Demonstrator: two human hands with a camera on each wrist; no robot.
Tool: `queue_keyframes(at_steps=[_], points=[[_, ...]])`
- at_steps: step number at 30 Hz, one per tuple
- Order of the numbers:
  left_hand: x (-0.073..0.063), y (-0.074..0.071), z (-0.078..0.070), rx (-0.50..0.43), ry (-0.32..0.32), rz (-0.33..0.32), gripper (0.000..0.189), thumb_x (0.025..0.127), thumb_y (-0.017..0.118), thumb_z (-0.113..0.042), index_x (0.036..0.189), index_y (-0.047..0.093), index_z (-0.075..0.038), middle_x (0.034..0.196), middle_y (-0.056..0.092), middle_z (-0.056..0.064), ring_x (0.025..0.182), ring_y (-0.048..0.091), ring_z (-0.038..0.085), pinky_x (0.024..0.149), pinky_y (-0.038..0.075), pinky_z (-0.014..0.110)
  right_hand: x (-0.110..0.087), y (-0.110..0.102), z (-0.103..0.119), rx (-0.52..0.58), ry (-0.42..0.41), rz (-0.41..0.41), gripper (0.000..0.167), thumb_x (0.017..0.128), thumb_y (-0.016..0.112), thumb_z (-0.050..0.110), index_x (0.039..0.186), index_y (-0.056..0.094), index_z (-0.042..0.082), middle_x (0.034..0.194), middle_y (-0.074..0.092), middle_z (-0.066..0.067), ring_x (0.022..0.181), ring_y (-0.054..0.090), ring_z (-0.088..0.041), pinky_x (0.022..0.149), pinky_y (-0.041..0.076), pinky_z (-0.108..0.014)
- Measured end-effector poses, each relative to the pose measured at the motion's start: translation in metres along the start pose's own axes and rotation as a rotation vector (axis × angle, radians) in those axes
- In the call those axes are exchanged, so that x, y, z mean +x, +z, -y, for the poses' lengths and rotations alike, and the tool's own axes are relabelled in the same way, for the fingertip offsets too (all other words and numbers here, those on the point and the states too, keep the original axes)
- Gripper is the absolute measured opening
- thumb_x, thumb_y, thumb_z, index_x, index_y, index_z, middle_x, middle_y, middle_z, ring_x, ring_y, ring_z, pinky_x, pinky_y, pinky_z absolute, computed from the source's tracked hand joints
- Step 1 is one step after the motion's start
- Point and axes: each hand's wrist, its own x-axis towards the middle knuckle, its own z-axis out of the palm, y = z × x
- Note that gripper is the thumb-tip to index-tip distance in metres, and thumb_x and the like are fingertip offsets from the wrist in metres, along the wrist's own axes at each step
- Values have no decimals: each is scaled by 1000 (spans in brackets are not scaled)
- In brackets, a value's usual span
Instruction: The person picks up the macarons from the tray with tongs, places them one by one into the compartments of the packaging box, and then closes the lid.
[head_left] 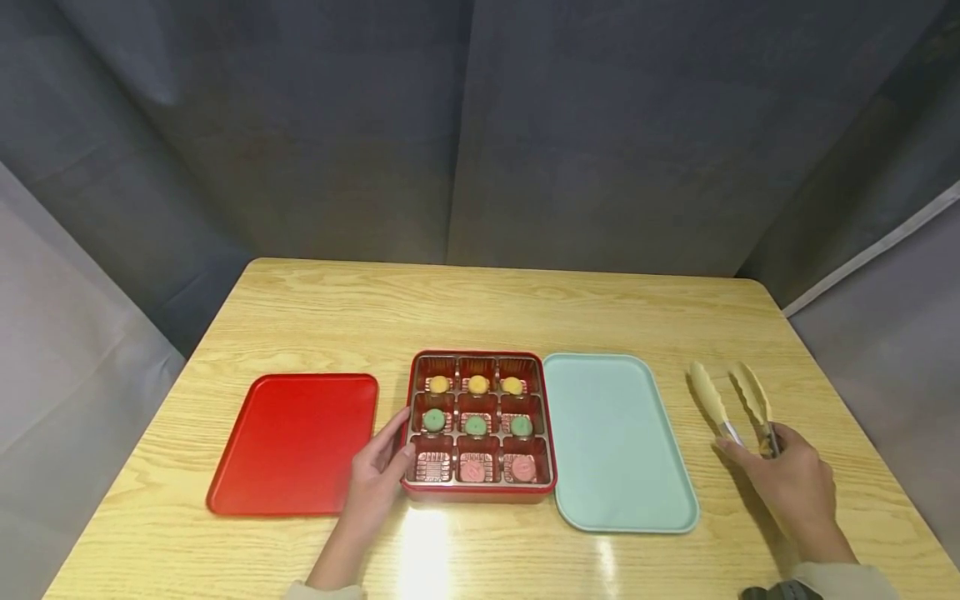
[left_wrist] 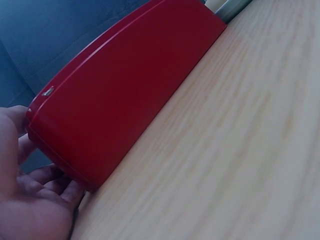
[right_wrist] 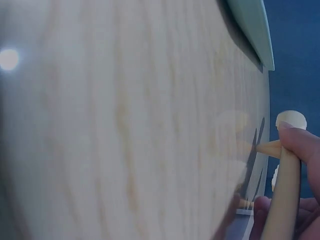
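Observation:
A red box (head_left: pixel 480 493) with a clear-brown divided insert stands mid-table. Its far row holds round yellow pieces (head_left: pixel 477 384), its middle row green ones (head_left: pixel 476 426). Two pink ones (head_left: pixel 523 468) lie in the near row, whose left compartment shows only its ridged bottom. My left hand (head_left: pixel 375 477) rests against the box's left side, thumb by the rim; in the left wrist view its lower fingers bend near the base. On the right, my right hand (head_left: pixel 798 479) grips cream-tipped tongs (head_left: pixel 708 396), their arms spread apart, heads pointing away from me. The right wrist view partly hides the tongs (right_wrist: pixel 282 200).
A flat red square tray or lid (head_left: pixel 292 442) lies left of the box. Close against the box's right side is a pale blue-green tray (head_left: pixel 626 442), between it and the tongs. Dark curtains (head_left: pixel 450 167) hang behind the wooden table (head_left: pixel 480 304).

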Motion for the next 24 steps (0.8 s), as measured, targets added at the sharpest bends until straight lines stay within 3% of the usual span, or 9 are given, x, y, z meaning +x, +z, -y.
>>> queue_keyframes(at_steps=[4,7,18,24], points=[[0,0,0,10,-6,-2,51,93,55,-8,142,43,-16,151,34,2,138,32,15,103,37,17,0,0,0,16,-7,3,101,76,64,64,137,33,-10,115,54,-37,96,52,-54,66,46,-54],[-1,0,0,6,-8,-3,51,93,56,-9,142,43,-16,151,34,2,137,32,15,103,37,17,-1,0,0,39,-8,15,102,75,65,64,136,32,-11,120,49,-39,101,48,-56,70,45,-58],[1,1,2,3,20,4,51,93,56,-8,142,42,-11,151,34,9,138,32,23,103,38,17,1,3,-1,98,-15,33,113,78,64,61,141,12,-17,128,34,-47,112,36,-62,83,39,-69],[0,0,1,2,18,1,51,93,55,-7,142,42,-12,150,34,8,137,32,22,103,38,17,1,6,-1,90,-35,3,110,79,64,59,138,14,-20,118,37,-47,104,40,-62,78,40,-68]])
